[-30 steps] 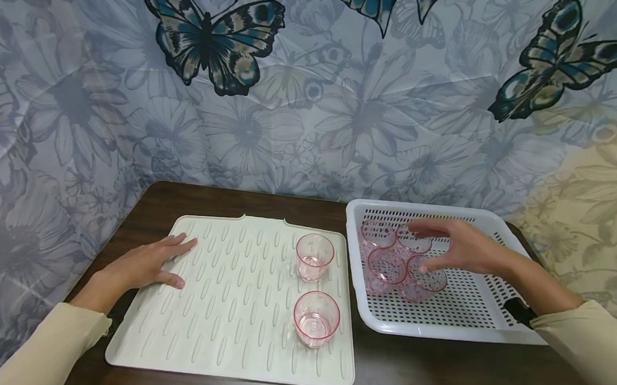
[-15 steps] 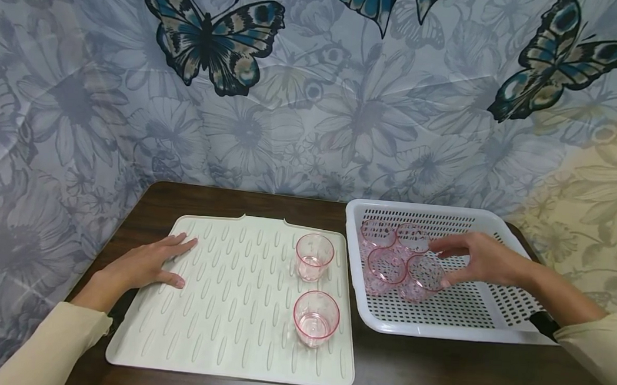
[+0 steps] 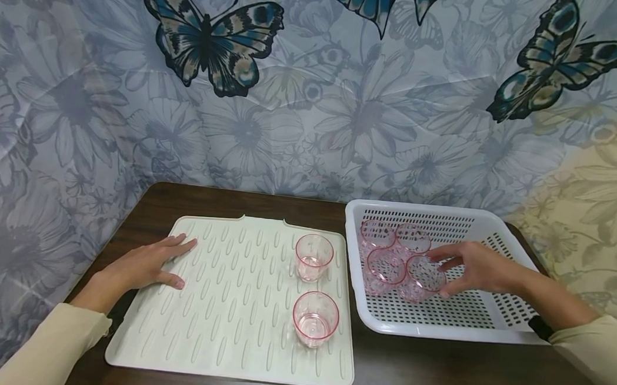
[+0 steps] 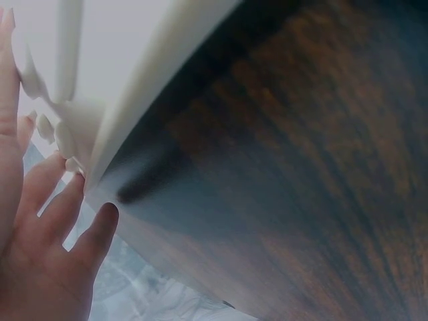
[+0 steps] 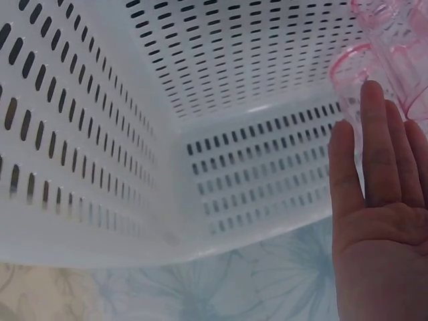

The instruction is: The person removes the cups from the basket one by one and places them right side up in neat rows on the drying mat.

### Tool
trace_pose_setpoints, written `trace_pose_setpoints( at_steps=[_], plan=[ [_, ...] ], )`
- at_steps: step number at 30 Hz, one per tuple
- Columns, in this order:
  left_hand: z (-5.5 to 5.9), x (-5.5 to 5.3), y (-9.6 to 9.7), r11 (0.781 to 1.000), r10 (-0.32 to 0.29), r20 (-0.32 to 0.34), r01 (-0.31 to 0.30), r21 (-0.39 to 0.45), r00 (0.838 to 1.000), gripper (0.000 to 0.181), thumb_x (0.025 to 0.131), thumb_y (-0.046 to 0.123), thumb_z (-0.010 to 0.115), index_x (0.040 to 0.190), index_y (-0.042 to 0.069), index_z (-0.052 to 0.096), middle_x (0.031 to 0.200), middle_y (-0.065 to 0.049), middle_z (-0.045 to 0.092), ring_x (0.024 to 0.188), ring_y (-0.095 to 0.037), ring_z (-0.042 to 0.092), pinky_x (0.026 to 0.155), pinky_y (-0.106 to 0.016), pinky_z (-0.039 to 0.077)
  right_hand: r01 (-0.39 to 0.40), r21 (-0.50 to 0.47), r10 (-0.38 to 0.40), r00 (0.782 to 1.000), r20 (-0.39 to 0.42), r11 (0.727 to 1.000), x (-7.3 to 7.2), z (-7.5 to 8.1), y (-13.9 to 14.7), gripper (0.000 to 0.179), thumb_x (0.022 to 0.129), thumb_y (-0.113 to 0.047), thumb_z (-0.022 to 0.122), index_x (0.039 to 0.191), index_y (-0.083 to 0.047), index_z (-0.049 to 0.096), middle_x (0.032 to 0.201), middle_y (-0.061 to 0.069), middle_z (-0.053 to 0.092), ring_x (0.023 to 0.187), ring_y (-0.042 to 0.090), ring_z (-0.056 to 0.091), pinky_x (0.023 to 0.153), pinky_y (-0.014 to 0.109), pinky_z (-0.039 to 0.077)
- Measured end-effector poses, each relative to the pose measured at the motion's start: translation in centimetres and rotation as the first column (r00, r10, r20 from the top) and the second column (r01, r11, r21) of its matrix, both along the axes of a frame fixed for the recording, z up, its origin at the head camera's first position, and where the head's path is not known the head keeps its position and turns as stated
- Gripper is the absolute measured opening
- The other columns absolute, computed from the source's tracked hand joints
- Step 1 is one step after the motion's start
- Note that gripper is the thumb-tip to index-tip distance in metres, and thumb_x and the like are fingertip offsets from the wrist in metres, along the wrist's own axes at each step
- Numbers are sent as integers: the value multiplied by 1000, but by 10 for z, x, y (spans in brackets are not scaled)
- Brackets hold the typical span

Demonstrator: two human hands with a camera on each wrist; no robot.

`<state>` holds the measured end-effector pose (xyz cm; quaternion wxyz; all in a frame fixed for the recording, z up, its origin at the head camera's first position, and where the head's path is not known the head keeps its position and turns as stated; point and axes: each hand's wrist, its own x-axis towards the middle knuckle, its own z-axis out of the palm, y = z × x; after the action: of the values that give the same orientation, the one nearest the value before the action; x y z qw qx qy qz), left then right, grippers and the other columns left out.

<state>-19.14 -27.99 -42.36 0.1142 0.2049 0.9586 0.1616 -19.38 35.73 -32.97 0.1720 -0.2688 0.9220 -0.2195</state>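
Note:
My left hand [image 3: 147, 263] rests with spread fingers on the left edge of a cream ridged mat [image 3: 217, 304]; in the left wrist view its fingers [image 4: 60, 200] lie along the mat's rim. Two clear, pink-rimmed glasses, a rear one [image 3: 314, 257] and a front one [image 3: 316, 319], stand upright on the mat's right side. My right hand [image 3: 481, 268] is inside the white basket [image 3: 438, 330], fingertips right at the side of the front right glass [image 3: 425, 276]. In the right wrist view its fingers [image 5: 381, 154] look straight, beside the pink glasses.
Several matching glasses, such as the front left one [image 3: 386, 268], stand close together in the basket's left end. The perforated basket is right of the mat on a dark wooden table [image 3: 409, 369]. A butterfly-patterned cloth [image 3: 312, 128] hangs behind the table.
My right hand has drawn back rightward from over the clustered glasses to the right side of the front right one. The left hand and the glasses have not visibly moved.

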Motion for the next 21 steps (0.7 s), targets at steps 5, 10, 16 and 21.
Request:
trace_pose_setpoints(
  at_steps=[5,10,16,21],
  plan=[
    [0,0,-1,1000,5,1,-5,-2,1000,103,71,60,74,153,9,38,156,-30,29,138,-55,31,97,-69,37,-3,21,3,1000,-3,1000,-1,0,-6,82,70,-38,90,130,9,59,126,24,64,103,32,69,80,36,57],
    [-1,0,-2,1000,0,-3,0,2,1000,103,72,61,74,153,8,38,156,-30,30,138,-54,31,96,-68,38,-6,20,6,1000,7,1000,-3,-3,-11,83,69,-39,90,131,7,59,125,21,66,104,33,68,80,33,56],
    [-2,-1,-3,1000,-14,-7,14,2,1000,103,72,61,73,153,8,38,156,-30,30,138,-54,32,96,-68,38,6,38,-6,1000,11,999,-4,-2,-13,84,69,-38,91,132,7,58,126,20,65,105,32,68,80,34,56],
    [-2,-1,-3,1000,-17,-2,17,1,1000,103,73,61,73,153,7,38,155,-31,29,138,-54,32,96,-67,39,63,59,-60,997,-39,996,-1,6,-11,86,70,-41,90,133,8,58,123,18,68,103,30,68,77,32,56]
  ],
)
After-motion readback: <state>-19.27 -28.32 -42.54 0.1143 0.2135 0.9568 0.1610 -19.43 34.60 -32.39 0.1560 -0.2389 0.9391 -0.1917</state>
